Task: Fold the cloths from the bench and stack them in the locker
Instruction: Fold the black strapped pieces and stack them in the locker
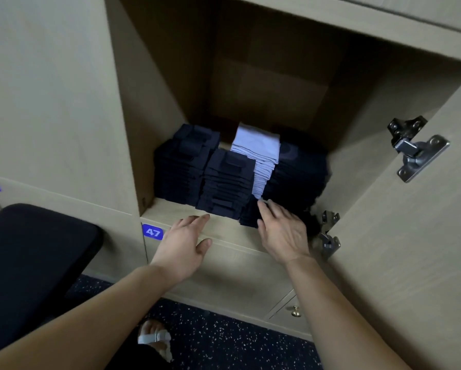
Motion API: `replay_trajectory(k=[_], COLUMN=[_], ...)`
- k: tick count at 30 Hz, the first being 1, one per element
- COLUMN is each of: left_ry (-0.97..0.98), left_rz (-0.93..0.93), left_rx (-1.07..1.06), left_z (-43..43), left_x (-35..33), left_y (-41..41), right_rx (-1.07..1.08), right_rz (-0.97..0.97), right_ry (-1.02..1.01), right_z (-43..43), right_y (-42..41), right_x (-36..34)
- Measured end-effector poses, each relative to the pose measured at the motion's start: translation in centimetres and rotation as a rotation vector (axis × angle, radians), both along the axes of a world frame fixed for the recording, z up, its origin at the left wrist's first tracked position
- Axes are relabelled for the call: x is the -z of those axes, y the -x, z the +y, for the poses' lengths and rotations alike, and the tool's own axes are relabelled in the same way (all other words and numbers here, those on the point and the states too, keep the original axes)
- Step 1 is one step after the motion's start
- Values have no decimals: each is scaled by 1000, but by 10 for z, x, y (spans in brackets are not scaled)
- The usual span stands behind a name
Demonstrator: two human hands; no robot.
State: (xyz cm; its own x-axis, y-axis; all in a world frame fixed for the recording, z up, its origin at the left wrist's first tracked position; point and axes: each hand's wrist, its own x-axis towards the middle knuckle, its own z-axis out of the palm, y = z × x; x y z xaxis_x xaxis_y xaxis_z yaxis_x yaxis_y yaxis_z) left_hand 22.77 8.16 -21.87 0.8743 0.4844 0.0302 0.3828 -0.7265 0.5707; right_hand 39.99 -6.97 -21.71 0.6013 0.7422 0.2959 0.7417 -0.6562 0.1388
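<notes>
The open locker [170, 209] holds several stacks of folded cloths. Two navy stacks [224, 182] stand at the left and middle, a light blue stack [261, 156] sits behind them, and another navy stack [296, 177] fills the right side. A low navy folded cloth [248, 214] lies at the front edge of the shelf. My right hand [282, 231] rests on it with straight fingers, fingertips against the stacks. My left hand [184, 244] hovers open over the shelf's front edge, holding nothing.
The locker door [411, 236] hangs open on the right with two metal hinges [416, 150]. A black padded bench [29, 257] stands at the lower left. A blue tag reading 47 [152, 232] marks the locker below. A brass knob [295, 311] shows on a lower door.
</notes>
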Motion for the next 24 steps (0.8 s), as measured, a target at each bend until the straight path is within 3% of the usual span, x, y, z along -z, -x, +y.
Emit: replay_trajectory(k=[11, 24], left_ry=[-217, -144], left_rz=[-8, 72], left_rx=[-244, -776], left_z=[21, 28], left_x=[-74, -61], left_y=[164, 501], right_rx=[-352, -702], right_rz=[-17, 322], right_ry=[-127, -82], right_z=[55, 112], right_y=[168, 450], right_x=[-79, -76])
